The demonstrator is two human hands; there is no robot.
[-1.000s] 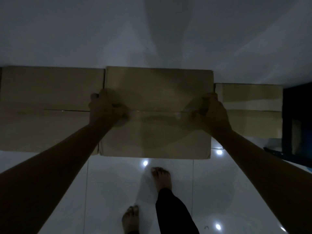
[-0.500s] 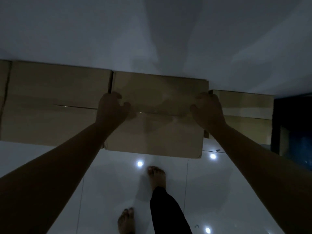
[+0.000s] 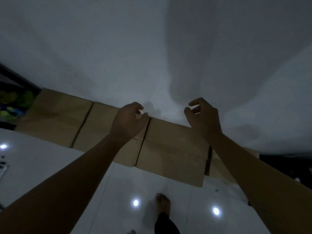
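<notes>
Left hand (image 3: 129, 120) and right hand (image 3: 202, 115) are hovering, fingers loosely curled and empty, over the far corners of the cardboard box (image 3: 172, 149)

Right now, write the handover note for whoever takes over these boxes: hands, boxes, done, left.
Left hand: loosely curled, holding nothing, over the gap between the middle box and the box on its left.
Right hand: loosely curled, empty, above the middle box's rear edge.
Boxes: in a row on the tiled floor against the wall, smaller box at the right.
Done: middle box sits in the row; neither hand grips it.
Left: probably check alignment.
</notes>
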